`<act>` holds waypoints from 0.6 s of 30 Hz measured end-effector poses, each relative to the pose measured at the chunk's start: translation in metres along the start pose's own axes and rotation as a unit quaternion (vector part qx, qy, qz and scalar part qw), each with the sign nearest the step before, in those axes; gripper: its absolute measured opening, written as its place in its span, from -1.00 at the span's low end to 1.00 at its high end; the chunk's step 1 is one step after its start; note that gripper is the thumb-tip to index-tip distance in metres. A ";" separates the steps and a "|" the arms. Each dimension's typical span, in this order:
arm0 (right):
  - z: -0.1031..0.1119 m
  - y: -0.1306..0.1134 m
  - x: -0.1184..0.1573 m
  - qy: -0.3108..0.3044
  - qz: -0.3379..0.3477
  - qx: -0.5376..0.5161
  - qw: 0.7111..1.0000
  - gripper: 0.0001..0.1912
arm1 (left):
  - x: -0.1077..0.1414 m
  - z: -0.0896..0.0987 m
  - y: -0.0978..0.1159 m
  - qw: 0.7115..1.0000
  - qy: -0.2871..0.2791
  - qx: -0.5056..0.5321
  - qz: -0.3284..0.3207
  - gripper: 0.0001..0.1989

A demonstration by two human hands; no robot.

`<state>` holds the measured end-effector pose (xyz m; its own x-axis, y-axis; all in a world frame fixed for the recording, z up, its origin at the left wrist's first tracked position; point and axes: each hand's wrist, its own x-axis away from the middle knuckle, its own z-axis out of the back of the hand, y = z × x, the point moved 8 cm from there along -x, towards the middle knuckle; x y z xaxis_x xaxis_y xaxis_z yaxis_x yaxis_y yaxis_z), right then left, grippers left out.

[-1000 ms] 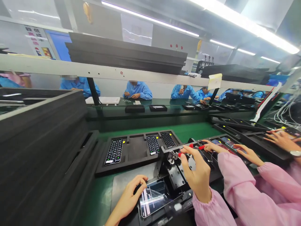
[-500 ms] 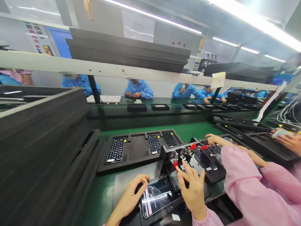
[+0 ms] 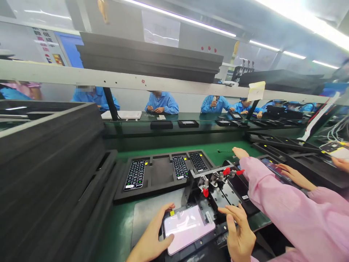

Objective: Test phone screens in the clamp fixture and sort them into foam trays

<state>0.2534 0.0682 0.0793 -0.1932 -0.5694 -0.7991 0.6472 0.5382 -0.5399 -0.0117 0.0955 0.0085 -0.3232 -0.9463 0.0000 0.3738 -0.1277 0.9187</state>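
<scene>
A phone screen panel (image 3: pixel 188 230) lies tilted in a black fixture, its face glowing pale pink, with a yellow tab at its far left corner. My left hand (image 3: pixel 152 236) grips its left end, thumb over the near part and fingers along the far edge. My right hand (image 3: pixel 240 231) hovers just right of the panel, holding nothing, fingers bent and apart, index finger toward the fixture's metal plates (image 3: pixel 219 199). Above the panel, a clamp with a red handle tip (image 3: pixel 205 193) hangs from the fixture's frame.
Behind the fixture sits a black foam tray (image 3: pixel 160 174) with several keyboard-patterned panels. Stacked black foam trays (image 3: pixel 54 174) rise at the left. A co-worker's pink sleeve (image 3: pixel 275 203) reaches in from the right. A shelf beam (image 3: pixel 163 84) crosses overhead.
The panel's face went from dark with pale bars to pale pink. My right hand moved away from the red clamp handle, right and down. The co-worker's arm reached farther forward.
</scene>
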 end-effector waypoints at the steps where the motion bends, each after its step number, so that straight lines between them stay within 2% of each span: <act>1: 0.000 0.003 0.002 -0.001 -0.004 0.003 1.000 -0.83 | 0.002 -0.001 -0.001 1.000 -0.006 -0.014 -0.001 -0.23; 4: 0.002 0.013 0.008 0.001 -0.012 0.013 1.000 -0.83 | 0.004 -0.004 -0.003 0.999 -0.018 -0.036 -0.005 -0.16; 8: 0.004 0.022 0.016 0.011 -0.039 0.021 0.999 -0.85 | 0.003 -0.003 -0.002 0.999 -0.012 -0.040 -0.010 -0.18; 10: 0.008 0.022 0.017 0.041 -0.056 0.011 0.998 -0.87 | 0.003 -0.002 -0.002 1.000 -0.008 -0.017 -0.003 -0.26; 14: 0.021 0.011 0.016 0.146 -0.084 -0.003 0.986 -0.90 | -0.001 0.003 -0.011 0.997 0.021 0.040 0.059 -0.50; 18: 0.022 0.002 0.021 0.168 -0.104 0.003 0.980 -0.88 | -0.003 0.005 -0.012 0.995 0.039 0.020 0.086 -0.53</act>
<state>0.2673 0.0435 0.0675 -0.5531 -0.4284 -0.7145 0.5726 0.4275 -0.6996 -0.0197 0.1018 -0.0006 -0.1887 -0.9736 0.1285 0.3825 0.0477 0.9227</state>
